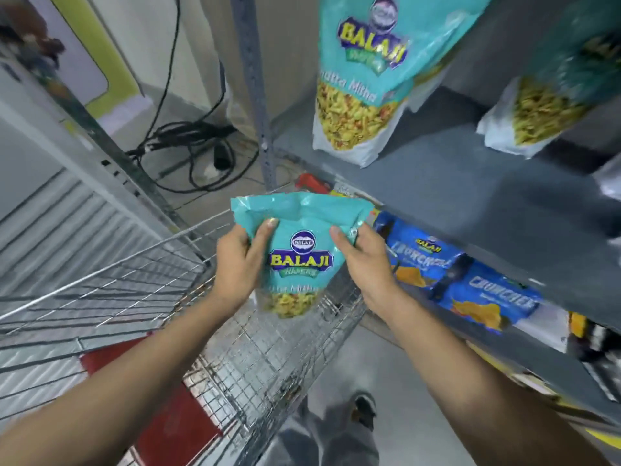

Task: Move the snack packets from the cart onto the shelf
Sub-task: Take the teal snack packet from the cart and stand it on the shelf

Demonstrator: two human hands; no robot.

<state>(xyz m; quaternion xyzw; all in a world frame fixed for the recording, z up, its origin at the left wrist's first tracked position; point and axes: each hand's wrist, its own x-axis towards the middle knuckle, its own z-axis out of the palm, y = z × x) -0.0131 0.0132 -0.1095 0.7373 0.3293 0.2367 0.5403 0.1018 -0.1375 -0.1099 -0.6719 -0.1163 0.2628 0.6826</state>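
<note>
I've got both hands on one teal snack packet [295,260], held up in mid-air over the far end of the wire cart [242,358], just beside the front edge of the grey shelf [453,196]. Left hand [235,264] grips the packet's left side, thumb across the front near the top corner, fingers [265,230] closed round it. Right hand [363,260] pinches the packet's upper right edge, thumb on the front, rest of the fingers behind, so closed on it too. Packet is upright, logo facing me, top seam crumpled a bit, yellow snack mix showing thru the clear window at the bottom.

On the shelf, two more teal packets stand upright: one [363,79] near the left front corner by the metal post [252,79], another [544,105] further right, blurred, well apart from the first. Lower shelf level below holds blue chip packets [470,277] lying in a row along its front edge.

Cart has a red panel [174,415] at the near end. I can't tell whether more packets remain in the basket. Black cables [188,153] lie tangled on the floor beyond the cart. A shoe [364,408] shows on the floor btw cart and shelf.
</note>
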